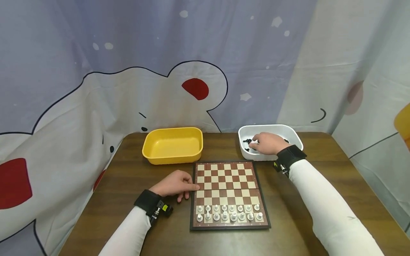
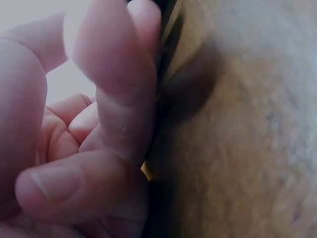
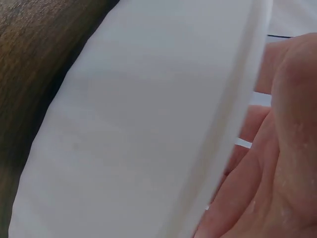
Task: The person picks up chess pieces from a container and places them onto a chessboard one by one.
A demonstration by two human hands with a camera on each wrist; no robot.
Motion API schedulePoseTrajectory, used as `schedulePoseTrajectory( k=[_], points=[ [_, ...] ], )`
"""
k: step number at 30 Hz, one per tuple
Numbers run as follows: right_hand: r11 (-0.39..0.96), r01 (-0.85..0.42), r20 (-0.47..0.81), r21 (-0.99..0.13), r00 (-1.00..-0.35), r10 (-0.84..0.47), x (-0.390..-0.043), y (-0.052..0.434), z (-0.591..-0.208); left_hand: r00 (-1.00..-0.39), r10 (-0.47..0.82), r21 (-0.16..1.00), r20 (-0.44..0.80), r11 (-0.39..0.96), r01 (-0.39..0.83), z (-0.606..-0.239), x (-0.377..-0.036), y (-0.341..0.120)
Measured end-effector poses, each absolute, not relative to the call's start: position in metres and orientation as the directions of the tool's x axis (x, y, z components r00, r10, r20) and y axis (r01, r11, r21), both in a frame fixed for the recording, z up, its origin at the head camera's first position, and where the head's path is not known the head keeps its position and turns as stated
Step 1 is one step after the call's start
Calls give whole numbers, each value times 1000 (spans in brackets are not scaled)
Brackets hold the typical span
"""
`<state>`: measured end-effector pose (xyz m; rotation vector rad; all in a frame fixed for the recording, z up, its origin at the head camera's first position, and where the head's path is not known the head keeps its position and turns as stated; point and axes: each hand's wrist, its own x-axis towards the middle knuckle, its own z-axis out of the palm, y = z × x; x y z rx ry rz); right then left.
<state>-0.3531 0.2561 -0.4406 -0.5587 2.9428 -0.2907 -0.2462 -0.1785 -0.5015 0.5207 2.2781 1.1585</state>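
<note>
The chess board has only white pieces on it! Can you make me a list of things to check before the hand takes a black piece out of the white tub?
1. Far rows of the chess board free for black pieces: ok, those squares are bare.
2. White pieces set up: ok, two rows stand along the near edge.
3. Board held steady: ok, the left hand rests at its left edge.
4. Right hand in the white tub: ok, it reaches in among the black pieces.
5. A piece held in the fingers: cannot tell, the hand hides it.
6. Yellow tub out of the way: ok, it sits behind the board.
</note>
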Motion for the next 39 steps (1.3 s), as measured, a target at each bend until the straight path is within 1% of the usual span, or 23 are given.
schedulePoseTrajectory(
  k=[5,11,14,17,20,21,23,27,31,34,36,39],
  points=[
    [907,-365,-107,-212,-913,-392,-356,251,-441,-780,555,838,-290,540,73,-502,-248,-179],
    [895,-403,-93,-194,-900,-425,-363,248,-443,-781,553,829,-291,553,82,-503,-249,-179],
    [886,-415,-87,-207,-894,-439,-375,251,-450,-781,552,827,-290,555,85,-504,-249,-180],
    [867,-451,-61,-211,-879,-472,-398,262,-473,-783,550,825,-291,558,86,-505,-250,-181],
    [855,-467,-53,-228,-870,-489,-407,267,-481,-782,551,829,-292,554,81,-506,-250,-181],
    [854,-462,-54,-240,-872,-487,-408,266,-481,-781,553,831,-291,550,80,-506,-250,-181],
    [856,-437,-76,-275,-878,-473,-397,259,-468,-778,559,837,-287,541,79,-507,-250,-181],
    [879,-401,-91,-260,-896,-435,-380,249,-451,-773,568,840,-283,536,87,-508,-251,-181],
    [900,-379,-65,-217,-914,-401,-379,248,-454,-770,570,836,-286,541,90,-509,-252,-180],
    [903,-363,-52,-231,-922,-384,-383,250,-458,-770,570,836,-287,542,90,-508,-253,-179],
    [900,-373,-34,-225,-920,-390,-387,253,-463,-769,571,839,-286,538,87,-508,-253,-179],
    [902,-375,-40,-215,-919,-392,-391,254,-465,-768,571,843,-288,531,79,-509,-253,-178]
  ],
)
